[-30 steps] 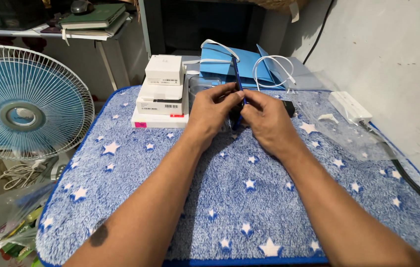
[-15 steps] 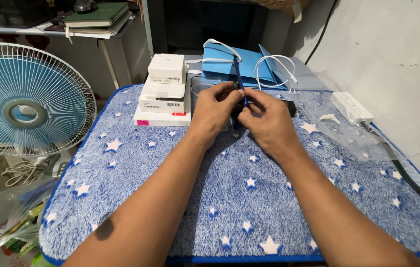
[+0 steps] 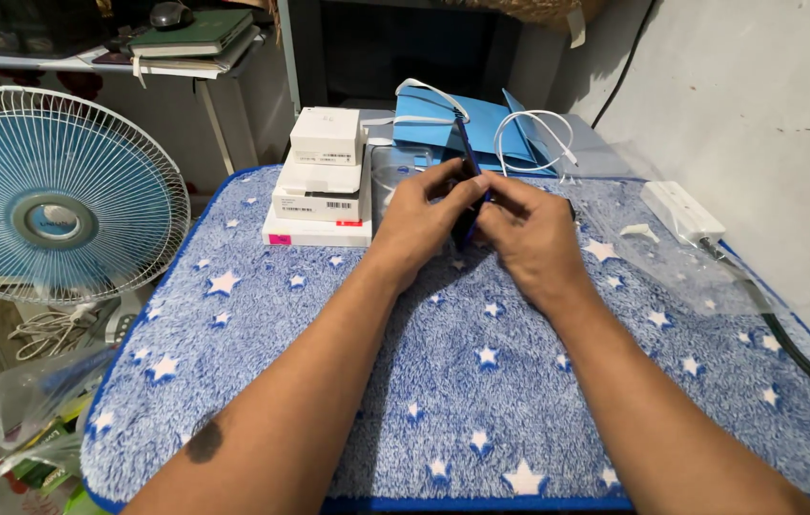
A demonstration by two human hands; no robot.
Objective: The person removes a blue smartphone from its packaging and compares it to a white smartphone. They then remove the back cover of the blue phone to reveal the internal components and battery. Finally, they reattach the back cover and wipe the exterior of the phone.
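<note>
Blue slim phone (image 3: 468, 205) upright on edge, left hand (image 3: 419, 221) and right hand (image 3: 531, 234) grips pinching it

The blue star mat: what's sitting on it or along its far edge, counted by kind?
White boxes in a stack: 3
Dark blue slim device held on edge by the left hand and right hand: 1
White power strip: 1
White cable: 1
Blue folders: cannot tell how many; counted as 1 pile
Total: 7
</note>
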